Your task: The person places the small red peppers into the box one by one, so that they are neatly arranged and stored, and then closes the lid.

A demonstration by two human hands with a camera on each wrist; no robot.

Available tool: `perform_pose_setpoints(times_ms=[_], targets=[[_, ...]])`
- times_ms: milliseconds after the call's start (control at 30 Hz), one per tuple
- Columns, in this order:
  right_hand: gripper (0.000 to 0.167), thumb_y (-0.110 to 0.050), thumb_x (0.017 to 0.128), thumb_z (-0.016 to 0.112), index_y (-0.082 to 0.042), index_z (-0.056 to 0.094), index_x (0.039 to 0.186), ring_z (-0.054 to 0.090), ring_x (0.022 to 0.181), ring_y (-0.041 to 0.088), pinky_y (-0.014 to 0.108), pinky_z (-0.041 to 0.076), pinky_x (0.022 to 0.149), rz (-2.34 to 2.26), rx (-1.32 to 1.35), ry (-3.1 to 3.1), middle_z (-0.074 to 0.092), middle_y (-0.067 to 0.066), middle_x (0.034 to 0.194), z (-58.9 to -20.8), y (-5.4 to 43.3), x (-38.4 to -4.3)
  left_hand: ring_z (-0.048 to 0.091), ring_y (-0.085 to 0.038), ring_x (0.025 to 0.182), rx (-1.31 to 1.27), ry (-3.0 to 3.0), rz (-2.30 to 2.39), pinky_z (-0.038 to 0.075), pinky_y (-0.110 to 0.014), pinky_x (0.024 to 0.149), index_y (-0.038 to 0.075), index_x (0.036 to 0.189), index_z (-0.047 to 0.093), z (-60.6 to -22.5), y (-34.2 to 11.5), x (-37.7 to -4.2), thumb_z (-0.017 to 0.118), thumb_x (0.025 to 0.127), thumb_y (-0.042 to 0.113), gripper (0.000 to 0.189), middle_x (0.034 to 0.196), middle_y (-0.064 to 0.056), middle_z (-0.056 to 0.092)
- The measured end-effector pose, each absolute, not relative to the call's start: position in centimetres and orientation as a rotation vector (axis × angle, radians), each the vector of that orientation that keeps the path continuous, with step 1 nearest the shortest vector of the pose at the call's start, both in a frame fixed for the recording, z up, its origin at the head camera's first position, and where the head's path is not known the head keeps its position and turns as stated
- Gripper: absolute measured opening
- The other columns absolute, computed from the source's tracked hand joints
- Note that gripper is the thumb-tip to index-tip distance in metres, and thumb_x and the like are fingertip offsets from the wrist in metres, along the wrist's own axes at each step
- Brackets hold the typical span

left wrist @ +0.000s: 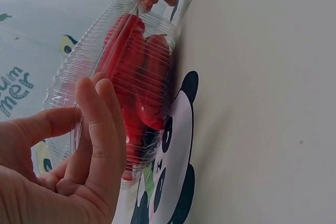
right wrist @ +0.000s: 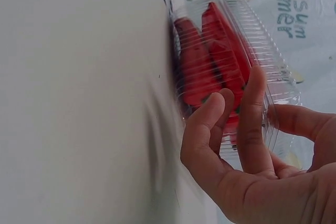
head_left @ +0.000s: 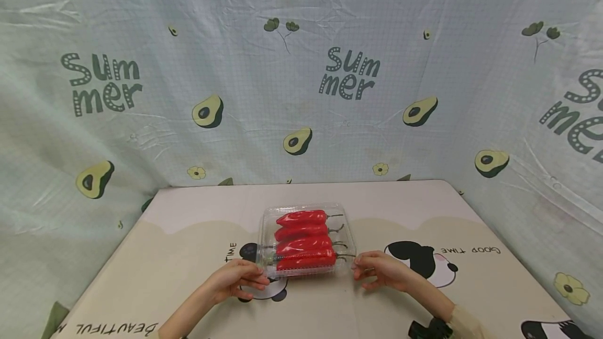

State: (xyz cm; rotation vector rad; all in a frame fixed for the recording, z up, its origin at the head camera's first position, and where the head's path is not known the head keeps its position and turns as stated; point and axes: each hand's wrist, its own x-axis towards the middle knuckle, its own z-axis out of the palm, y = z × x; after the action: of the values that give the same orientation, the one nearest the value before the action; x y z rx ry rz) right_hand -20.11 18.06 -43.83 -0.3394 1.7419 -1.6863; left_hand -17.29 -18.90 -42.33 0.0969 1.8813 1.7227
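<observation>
A clear plastic clamshell box [head_left: 266, 229] holds several long red peppers [head_left: 303, 245], laid side by side with their stems toward the right. My left hand [head_left: 240, 278] is at the box's front left corner. In the left wrist view, its thumb and fingers pinch the ribbed box's rim [left wrist: 77, 135]. On the opposite side, my right hand [head_left: 381, 270] pinches the rim near the front right corner. The right wrist view shows the thumb behind the rim [right wrist: 271, 116] and the forefinger in front, with the other fingers bent below. The box is close over the tabletop.
The table [head_left: 188, 266] has a pale cover printed with panda faces, a dog face [head_left: 443, 271] and lettering. A light curtain [head_left: 245, 77] with avocado and "summer" prints hangs behind and along both sides. A black strap [head_left: 430, 328] is around the right wrist.
</observation>
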Motion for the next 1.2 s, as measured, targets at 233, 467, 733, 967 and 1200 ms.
perform_pose_setpoints(times_ms=[233, 467, 733, 967, 1200], targets=[[0.018, -0.026, 0.092, 0.046, -0.015, 0.06, 0.087, 0.057, 0.076, 0.01, 0.024, 0.052, 0.064, -1.681, -0.34, 1.748, 0.064, -0.006, 0.076, -43.83, 18.05, -20.13, 0.065, -0.006, 0.071, 0.087, 1.877, 1.74, 0.053, -0.022, 0.058, -0.004, 0.1, 0.061, -42.38, -18.86, -17.31, 0.048, 0.089, 0.021, 0.03, 0.08, 0.001, 0.07], [0.018, -0.026, 0.092, 0.046, -0.014, 0.06, 0.088, 0.058, 0.077, 0.01, 0.025, 0.052, 0.065, -1.686, -0.333, 1.738, 0.064, -0.006, 0.076, -43.86, 18.05, -20.2, 0.065, -0.006, 0.07, 0.078, 1.872, 1.752, 0.053, -0.022, 0.057, -0.003, 0.098, 0.062, -42.47, -18.82, -17.35, 0.048, 0.089, 0.02, 0.028, 0.079, 0.001, 0.07], [0.018, -0.026, 0.091, 0.047, -0.014, 0.06, 0.088, 0.058, 0.076, 0.01, 0.025, 0.052, 0.065, -1.682, -0.335, 1.735, 0.064, -0.007, 0.076, -43.88, 18.09, -20.22, 0.065, -0.006, 0.07, 0.073, 1.878, 1.749, 0.053, -0.022, 0.058, -0.004, 0.098, 0.062, -42.48, -18.77, -17.33, 0.049, 0.089, 0.02, 0.029, 0.079, 0.001, 0.07], [0.018, -0.025, 0.092, 0.047, -0.016, 0.061, 0.087, 0.058, 0.076, 0.009, 0.024, 0.052, 0.064, -1.682, -0.335, 1.723, 0.065, -0.007, 0.076, -43.97, 18.14, -20.27, 0.064, -0.005, 0.071, 0.105, 1.896, 1.708, 0.052, -0.022, 0.057, -0.005, 0.102, 0.061, -42.59, -18.94, -17.31, 0.05, 0.089, 0.021, 0.032, 0.082, 0.001, 0.07], [0.018, -0.023, 0.092, 0.045, -0.016, 0.059, 0.085, 0.058, 0.074, 0.007, 0.023, 0.052, 0.063, -1.674, -0.37, 1.715, 0.064, -0.008, 0.075, -43.92, 18.19, -20.4, 0.065, -0.005, 0.07, 0.115, 1.872, 1.708, 0.052, -0.021, 0.056, -0.005, 0.103, 0.06, -42.45, -19.04, -17.33, 0.05, 0.089, 0.022, 0.032, 0.083, 0.001, 0.07]])
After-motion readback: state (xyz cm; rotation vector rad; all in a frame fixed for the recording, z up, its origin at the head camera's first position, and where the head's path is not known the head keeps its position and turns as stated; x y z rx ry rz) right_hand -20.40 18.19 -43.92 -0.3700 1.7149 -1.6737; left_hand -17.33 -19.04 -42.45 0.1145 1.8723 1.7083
